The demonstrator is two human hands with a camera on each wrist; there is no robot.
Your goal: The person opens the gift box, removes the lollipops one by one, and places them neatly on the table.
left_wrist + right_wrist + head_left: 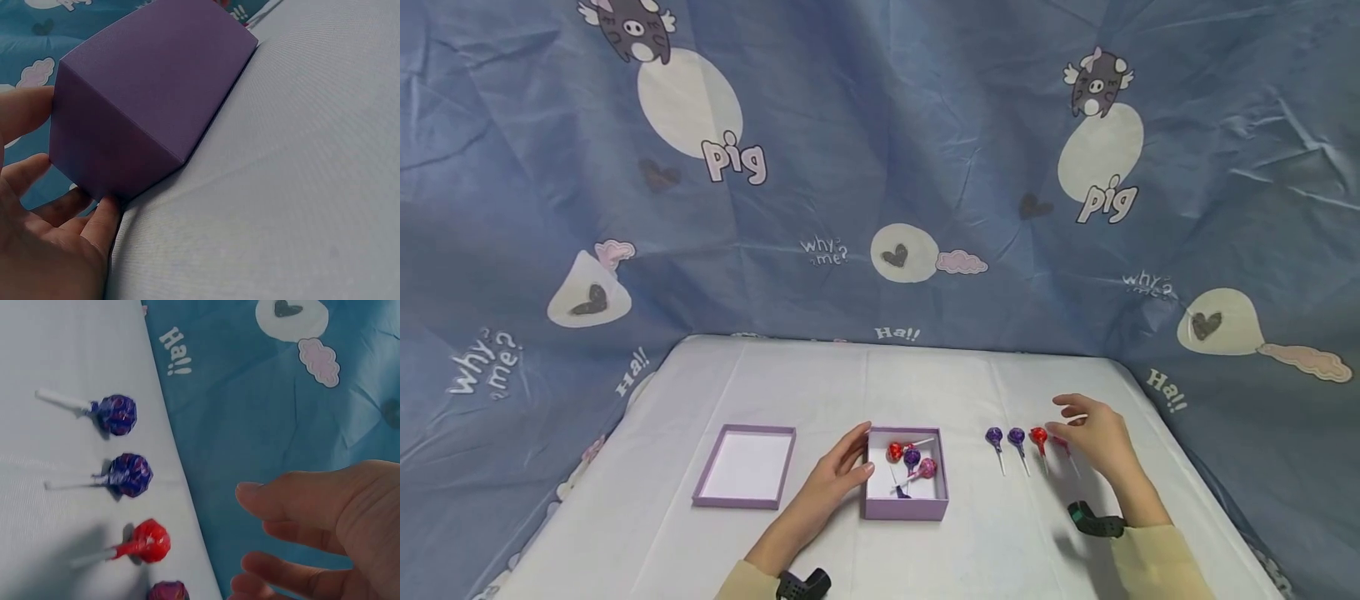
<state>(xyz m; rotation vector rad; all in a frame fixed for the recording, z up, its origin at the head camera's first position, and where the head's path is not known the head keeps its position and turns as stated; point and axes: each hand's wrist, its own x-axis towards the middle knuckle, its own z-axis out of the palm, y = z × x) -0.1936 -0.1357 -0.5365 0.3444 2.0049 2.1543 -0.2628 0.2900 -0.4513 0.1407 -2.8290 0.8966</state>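
Note:
In the head view, my left hand point(827, 483) holds the left side of an open purple box point(906, 510), thumb at the rim and fingers at the far corner. Several wrapped lollipops lie inside, among them a red one point(894, 452), a purple one point(912, 457) and a pink one point(928, 468). To the right stretches a row on the cloth: two purple lollipops point(119, 414), a red lollipop point(151, 540) and a dark pinkish lollipop point(169, 591). Over the row's right end hovers my right hand point(1097, 437), fingers apart with nothing between them, partly hiding the last lollipop.
A shallow purple lid point(745, 467), white inside, lies left of the box. White cloth point(970, 550) covers the table. Blue printed fabric point(820, 192) hangs behind the table's far edge.

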